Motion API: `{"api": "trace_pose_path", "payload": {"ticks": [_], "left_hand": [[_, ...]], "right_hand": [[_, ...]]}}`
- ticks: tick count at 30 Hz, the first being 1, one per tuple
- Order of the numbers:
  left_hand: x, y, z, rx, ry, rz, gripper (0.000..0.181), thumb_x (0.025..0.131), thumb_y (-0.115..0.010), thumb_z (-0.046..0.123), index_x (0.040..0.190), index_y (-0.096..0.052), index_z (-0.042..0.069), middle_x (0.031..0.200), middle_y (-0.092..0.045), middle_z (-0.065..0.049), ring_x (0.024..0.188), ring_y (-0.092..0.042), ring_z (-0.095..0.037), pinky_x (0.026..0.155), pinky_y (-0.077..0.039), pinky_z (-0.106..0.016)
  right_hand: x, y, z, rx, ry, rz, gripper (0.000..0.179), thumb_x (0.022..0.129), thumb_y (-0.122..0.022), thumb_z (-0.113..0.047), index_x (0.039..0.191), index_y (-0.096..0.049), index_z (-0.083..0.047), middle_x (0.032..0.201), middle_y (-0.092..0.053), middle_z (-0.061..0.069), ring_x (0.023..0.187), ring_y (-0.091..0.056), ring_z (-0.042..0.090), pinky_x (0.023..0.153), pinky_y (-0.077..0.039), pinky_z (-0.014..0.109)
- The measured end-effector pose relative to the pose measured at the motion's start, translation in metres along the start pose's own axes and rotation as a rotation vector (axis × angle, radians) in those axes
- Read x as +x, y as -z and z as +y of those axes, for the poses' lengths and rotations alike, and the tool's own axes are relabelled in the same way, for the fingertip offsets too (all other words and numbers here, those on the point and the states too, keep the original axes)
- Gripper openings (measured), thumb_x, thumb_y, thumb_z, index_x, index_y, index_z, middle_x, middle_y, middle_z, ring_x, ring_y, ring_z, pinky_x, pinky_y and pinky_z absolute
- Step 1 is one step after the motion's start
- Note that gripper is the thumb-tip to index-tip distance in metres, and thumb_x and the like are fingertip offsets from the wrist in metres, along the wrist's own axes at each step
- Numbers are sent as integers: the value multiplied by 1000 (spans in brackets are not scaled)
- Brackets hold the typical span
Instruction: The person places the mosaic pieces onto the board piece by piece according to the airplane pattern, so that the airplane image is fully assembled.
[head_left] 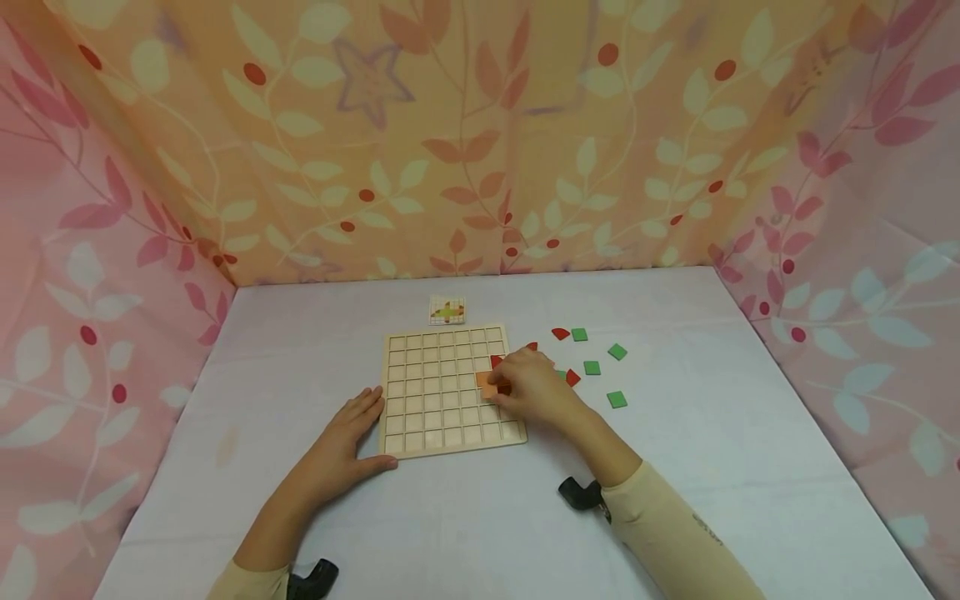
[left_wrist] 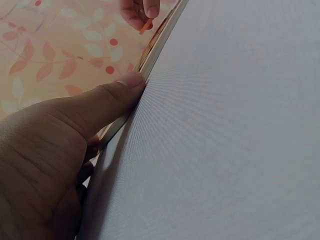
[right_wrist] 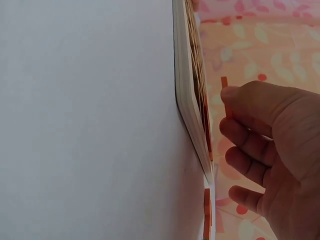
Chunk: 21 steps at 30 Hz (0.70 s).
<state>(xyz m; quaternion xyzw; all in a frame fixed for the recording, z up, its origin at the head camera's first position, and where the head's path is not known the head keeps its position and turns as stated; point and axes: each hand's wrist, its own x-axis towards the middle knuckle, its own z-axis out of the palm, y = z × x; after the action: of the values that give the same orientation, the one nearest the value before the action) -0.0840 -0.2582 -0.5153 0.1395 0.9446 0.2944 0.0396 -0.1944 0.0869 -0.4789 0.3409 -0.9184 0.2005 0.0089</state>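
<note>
A pale wooden grid board (head_left: 442,417) lies on the table. My right hand (head_left: 534,387) is over the board's right side, pinching a thin orange tile (right_wrist: 224,85) between thumb and finger. In the right wrist view the tile stands apart from the board, seen edge-on, with the other fingers curled loosely below it. Beside the fingertips a red piece (head_left: 496,361) sits on the board, partly hidden by the hand. My left hand (head_left: 341,450) rests against the board's near left corner, fingers stretched along its left edge and thumb (left_wrist: 112,97) on the front edge.
Several green square tiles (head_left: 617,400) and red pieces (head_left: 560,333) lie scattered right of the board, some partly covered by the right hand. A small pattern card (head_left: 447,311) lies behind the board. Patterned cloth walls (head_left: 465,167) enclose the white table (head_left: 465,525).
</note>
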Motion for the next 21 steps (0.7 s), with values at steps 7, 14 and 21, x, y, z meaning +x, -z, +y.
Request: {"api": "trace_pose_path", "payload": {"ticks": [7, 14, 21], "left_hand": [[-3, -5, -5, 14, -1, -8, 109, 78, -83, 58, 159, -35, 3, 170, -25, -7, 158, -17, -32, 126, -20, -57], [5, 0, -5, 11, -19, -9, 109, 79, -83, 57, 159, -34, 3, 170, -24, -7, 158, -16, -32, 126, -19, -58], [7, 0, -6, 3, -15, -18, 110, 78, -84, 57, 160, -33, 4, 171, -23, -6, 158, -15, -32, 127, -16, -56]], "right_hand": [[-2, -10, -2, -37, 15, -15, 15, 90, -77, -25, 103, -75, -18, 97, -69, -7, 103, -57, 18, 99, -47, 40], [3, -8, -2, -55, 8, -1, 14, 90, -79, -27, 101, -76, -20, 98, -70, -8, 102, -56, 18, 96, -47, 38], [5, -8, 0, -72, 28, 2, 13, 89, -78, -27, 100, -77, -20, 96, -69, -6, 101, -56, 19, 95, -47, 36]]}}
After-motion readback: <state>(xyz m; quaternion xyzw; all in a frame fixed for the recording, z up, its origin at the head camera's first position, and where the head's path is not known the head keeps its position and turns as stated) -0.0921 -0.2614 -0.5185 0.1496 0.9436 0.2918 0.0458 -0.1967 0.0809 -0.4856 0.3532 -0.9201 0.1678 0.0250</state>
